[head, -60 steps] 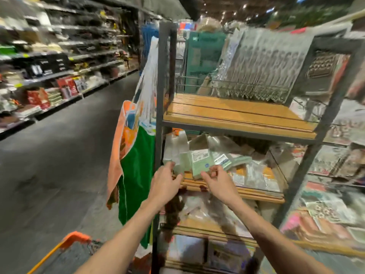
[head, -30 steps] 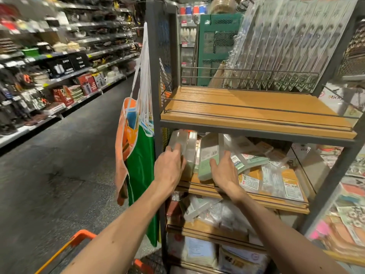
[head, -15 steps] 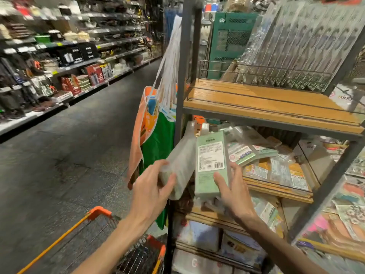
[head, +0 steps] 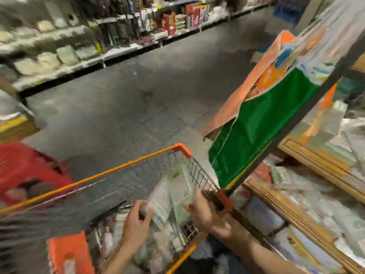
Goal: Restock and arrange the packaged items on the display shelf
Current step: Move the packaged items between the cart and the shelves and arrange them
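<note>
The view is blurred by motion. My left hand grips a clear-wrapped pale packet and my right hand grips a green packet with a white label. Both packets are held side by side over the wire shopping cart with its orange rim. The cart holds several more packaged items. The display shelf, wooden boards on a dark metal frame, stands to the right with several packets lying on its boards.
A green and orange bag hangs on the shelf's corner post, just right of the cart. A red basket is at the left. The grey aisle floor runs ahead, with stocked store shelves along its far side.
Both hands have pulled the two packets off the middle shelf board and brought them down and left over the cart. My head has turned down and left toward the cart.
</note>
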Demonstrator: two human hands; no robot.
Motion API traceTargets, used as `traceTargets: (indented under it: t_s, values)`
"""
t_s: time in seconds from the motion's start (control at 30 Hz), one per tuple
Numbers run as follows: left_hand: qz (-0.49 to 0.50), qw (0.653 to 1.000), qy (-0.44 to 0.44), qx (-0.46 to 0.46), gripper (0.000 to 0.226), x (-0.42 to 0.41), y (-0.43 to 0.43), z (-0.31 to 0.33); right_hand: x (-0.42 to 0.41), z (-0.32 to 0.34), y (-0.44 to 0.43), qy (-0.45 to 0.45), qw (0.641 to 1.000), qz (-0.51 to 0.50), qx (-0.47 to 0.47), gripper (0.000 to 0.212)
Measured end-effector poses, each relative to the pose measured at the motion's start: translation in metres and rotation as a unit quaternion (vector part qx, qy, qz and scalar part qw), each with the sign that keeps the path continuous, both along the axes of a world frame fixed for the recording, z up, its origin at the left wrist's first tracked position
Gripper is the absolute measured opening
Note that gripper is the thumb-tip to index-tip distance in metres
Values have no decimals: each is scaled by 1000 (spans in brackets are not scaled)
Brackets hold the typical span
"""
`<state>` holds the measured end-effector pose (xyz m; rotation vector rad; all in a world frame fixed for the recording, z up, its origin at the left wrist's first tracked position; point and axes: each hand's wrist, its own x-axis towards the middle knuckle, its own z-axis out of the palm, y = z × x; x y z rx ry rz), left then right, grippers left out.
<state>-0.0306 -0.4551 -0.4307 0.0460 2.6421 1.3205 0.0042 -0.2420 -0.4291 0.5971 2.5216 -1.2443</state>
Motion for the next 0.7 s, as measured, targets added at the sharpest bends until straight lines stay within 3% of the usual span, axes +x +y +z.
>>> traceTargets:
  t_s: [0.07,0.13,0.23,0.33,0.47,0.53,0.63,0.7]
  values:
    - [16,999,-43,-15,20,11,-25,-30,-10,-21,-24,-76,994,63,44,55]
    - [58,990,-128,-12,24,23,-57,-61,-21,-48,-59,-156,976,142,54,67]
    - [91,971,-223,-5,33,42,-91,-98,-19,-79,-94,-246,953,170,46,84]
    - [96,954,-283,-7,46,55,-108,-119,-9,-93,-112,-257,956,140,30,79]
    - [91,923,-368,-58,28,69,-118,-137,-5,-108,-125,-283,941,177,56,82]
    - [80,919,-378,-81,20,70,-120,-140,-4,-108,-125,-296,926,222,80,82]
    - [47,910,-386,-144,14,61,-124,-133,-6,-104,-118,-304,899,293,114,66]
    - [20,914,-362,-182,23,47,-129,-126,-10,-97,-111,-304,883,330,141,55]
